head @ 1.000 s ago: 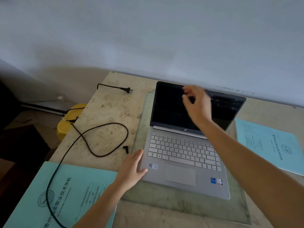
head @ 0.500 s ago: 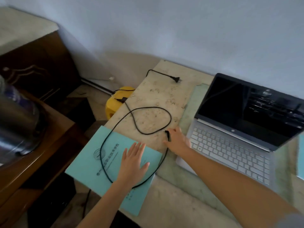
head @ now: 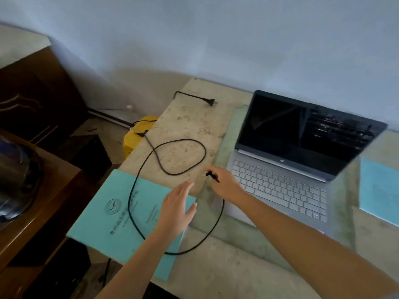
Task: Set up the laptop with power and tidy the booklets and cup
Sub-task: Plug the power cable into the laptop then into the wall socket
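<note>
charger plug (head: 212, 175) pinched in right hand (head: 226, 186), centre frame; left hand (head: 176, 209) flat, open on booklet (head: 121, 210). cable (head: 138, 186) loop across booklet likely dragged, snagged.

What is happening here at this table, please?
A person is setting up an open laptop, whose screen is dark. The right hand pinches the small charger plug just left of the laptop; it is not yet plugged in. The black cable loops over the table and over a turquoise booklet. The left hand hovers open above that booklet. The wall plug lies loose on the table. A second booklet lies right of the laptop.
</note>
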A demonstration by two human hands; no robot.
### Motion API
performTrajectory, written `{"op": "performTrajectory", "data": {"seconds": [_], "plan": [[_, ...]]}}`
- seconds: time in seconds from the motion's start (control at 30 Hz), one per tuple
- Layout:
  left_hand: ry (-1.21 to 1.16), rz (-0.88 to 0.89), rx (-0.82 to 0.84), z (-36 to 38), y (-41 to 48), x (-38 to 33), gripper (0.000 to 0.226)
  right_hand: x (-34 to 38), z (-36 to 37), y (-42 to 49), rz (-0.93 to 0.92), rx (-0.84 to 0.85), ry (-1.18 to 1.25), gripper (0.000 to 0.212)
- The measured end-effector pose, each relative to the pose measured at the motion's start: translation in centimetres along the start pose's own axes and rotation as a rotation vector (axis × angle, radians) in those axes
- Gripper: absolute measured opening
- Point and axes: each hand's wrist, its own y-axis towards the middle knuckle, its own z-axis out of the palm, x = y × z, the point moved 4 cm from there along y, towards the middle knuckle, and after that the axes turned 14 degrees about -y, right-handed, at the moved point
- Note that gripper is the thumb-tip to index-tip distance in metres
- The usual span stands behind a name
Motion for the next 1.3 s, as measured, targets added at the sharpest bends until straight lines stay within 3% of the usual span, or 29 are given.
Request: {"op": "performTrajectory", "data": {"seconds": [0.37, 0.7, 0.87, 1.3], "plan": [[0.040, 0.222, 0.313, 11.7, 4.7, -11.7, 0.061, -17.6, -8.1, -9.7, 0.312, -0.177, 0.049, 0.023], [0.170, 0.314, 0.532, 20.8, 6.9, -18.1, 0.068, -30.4, -13.7, -15.6, 0.701, -0.521, 0.231, 0.020], [0.285, 0.341, 0.588, 23.0, 7.8, -19.0, 0.079, -31.8, -14.4, -14.1, 0.736, -0.597, 0.319, 0.017], [0.437, 0.372, 0.694, 26.6, 11.2, -19.6, 0.112, -33.5, -13.8, -9.7, 0.819, -0.599, 0.361, 0.011]]}}
